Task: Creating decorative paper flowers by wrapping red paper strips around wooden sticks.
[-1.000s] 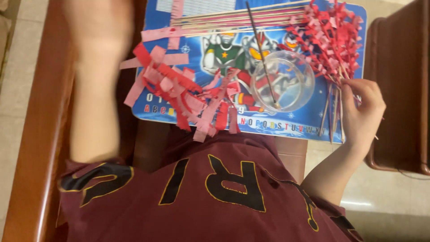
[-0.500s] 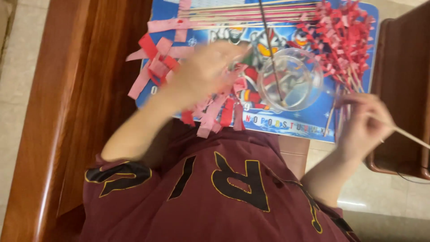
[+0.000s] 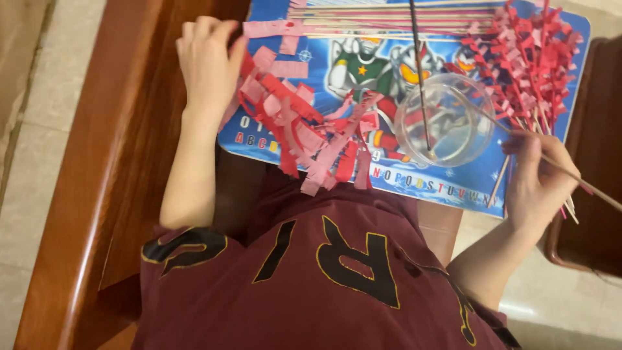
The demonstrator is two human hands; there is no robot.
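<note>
On the blue picture mat (image 3: 363, 55), the left hand (image 3: 206, 61) stretches to ten o'clock, fingers curled onto the red and pink paper strips (image 3: 304, 126). At three o'clock, the right hand (image 3: 534, 178) pinches a thin wooden stick (image 3: 583, 178) beside the clear bowl (image 3: 444, 120).
</note>
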